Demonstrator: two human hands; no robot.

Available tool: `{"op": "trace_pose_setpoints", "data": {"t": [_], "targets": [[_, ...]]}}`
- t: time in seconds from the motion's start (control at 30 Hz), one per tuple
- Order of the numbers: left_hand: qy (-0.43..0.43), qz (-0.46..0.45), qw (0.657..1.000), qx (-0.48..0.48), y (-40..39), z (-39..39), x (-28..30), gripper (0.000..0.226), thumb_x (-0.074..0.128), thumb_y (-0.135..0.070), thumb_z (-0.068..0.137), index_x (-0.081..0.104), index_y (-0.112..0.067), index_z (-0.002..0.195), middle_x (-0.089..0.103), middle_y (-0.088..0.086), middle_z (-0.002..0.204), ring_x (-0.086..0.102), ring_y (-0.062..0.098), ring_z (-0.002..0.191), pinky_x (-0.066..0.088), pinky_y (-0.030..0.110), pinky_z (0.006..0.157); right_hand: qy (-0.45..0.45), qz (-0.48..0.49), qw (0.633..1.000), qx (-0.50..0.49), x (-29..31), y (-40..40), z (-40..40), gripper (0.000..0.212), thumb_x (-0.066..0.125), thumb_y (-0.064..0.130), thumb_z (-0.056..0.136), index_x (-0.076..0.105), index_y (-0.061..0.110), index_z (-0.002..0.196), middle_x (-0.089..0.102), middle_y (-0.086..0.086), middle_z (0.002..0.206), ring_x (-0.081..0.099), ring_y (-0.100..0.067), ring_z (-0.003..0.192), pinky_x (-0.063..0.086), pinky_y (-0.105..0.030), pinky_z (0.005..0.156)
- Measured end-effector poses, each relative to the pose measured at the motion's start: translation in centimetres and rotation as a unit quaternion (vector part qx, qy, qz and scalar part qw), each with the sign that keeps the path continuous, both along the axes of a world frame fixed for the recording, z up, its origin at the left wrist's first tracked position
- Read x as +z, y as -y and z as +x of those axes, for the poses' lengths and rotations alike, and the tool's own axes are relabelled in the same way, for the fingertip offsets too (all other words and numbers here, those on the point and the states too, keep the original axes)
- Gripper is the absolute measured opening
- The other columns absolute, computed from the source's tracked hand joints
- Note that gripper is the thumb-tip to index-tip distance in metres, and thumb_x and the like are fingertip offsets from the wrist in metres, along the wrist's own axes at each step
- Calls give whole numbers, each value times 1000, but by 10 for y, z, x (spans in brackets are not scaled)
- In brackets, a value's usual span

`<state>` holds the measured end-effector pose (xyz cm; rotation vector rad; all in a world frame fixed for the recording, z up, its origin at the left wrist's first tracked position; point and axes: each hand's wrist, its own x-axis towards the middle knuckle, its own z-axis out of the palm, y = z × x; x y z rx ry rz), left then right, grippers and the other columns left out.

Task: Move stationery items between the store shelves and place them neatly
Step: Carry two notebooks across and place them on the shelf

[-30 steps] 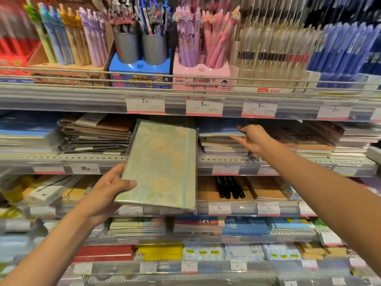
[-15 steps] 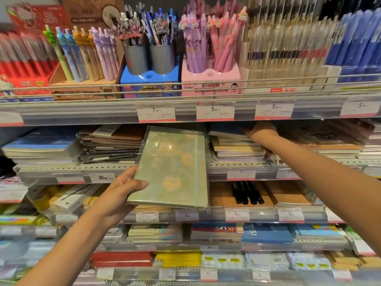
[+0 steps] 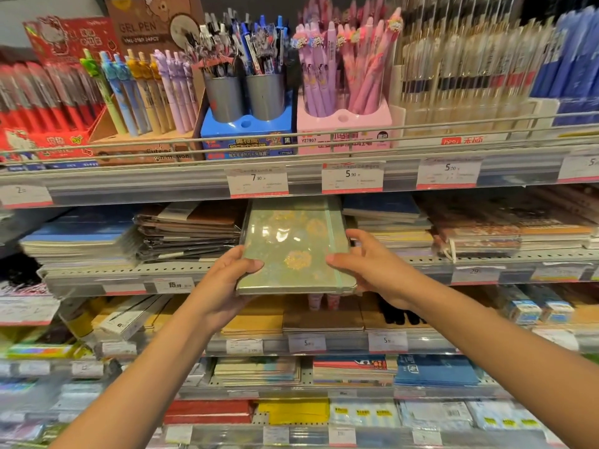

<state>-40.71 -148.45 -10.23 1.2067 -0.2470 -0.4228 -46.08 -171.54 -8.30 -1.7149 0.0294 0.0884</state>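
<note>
A pale green notebook with gold flower prints and a green elastic band, wrapped in clear plastic, is held flat at the second shelf. Its far end reaches into the gap between two stacks. My left hand grips its near left corner, thumb on top. My right hand holds its right edge, thumb on the cover and fingers curled at the side. To its left lies a stack of brown wrapped notebooks. To its right lies a stack of blue and cream notebooks.
The top shelf carries pen displays: grey cups on a blue base, a pink pen holder, red packs. Price tags line the shelf edges. Lower shelves hold tan notebooks, blue books and more stationery.
My right hand left the stack on the right and came onto the green notebook's right edge. The notebook moved up and into the second shelf gap, now held by both hands.
</note>
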Motion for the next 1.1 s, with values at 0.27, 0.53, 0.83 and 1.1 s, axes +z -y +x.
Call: {"op": "trace_pose_setpoints", "data": {"t": [0.27, 0.53, 0.83, 1.1], "targets": [[117, 175, 972, 103, 22, 20, 23, 12, 50, -13, 93, 59, -12, 101, 67, 5, 98, 63, 21, 93, 51, 25, 72, 78, -32, 996, -40, 10, 2, 42, 36, 59, 16, 88, 48, 14, 122, 64, 4, 99, 61, -7, 85, 49, -14, 62], [214, 309, 917, 135, 31, 39, 24, 93, 80, -20, 68, 26, -9, 143, 45, -6, 114, 47, 11, 105, 43, 22, 83, 122, -59, 988, -75, 13, 7, 83, 44, 65, 14, 84, 52, 8, 126, 60, -9, 124, 57, -23, 112, 46, -33, 96], [360, 525, 756, 151, 29, 65, 37, 73, 65, -52, 76, 46, -9, 132, 51, 12, 133, 35, 30, 128, 37, 40, 100, 89, -90, 988, -85, 21, 17, 95, 41, 61, 25, 87, 53, 13, 125, 58, -3, 109, 55, -11, 89, 49, -16, 66], [347, 550, 751, 109, 35, 84, 36, 71, 63, -50, 79, 44, -4, 129, 48, 0, 64, 45, 10, 59, 35, 22, 50, 5, -334, 942, 5, 33, 32, 97, 69, 69, 41, 77, 45, 7, 132, 57, -12, 126, 55, -25, 112, 47, -29, 92]]}}
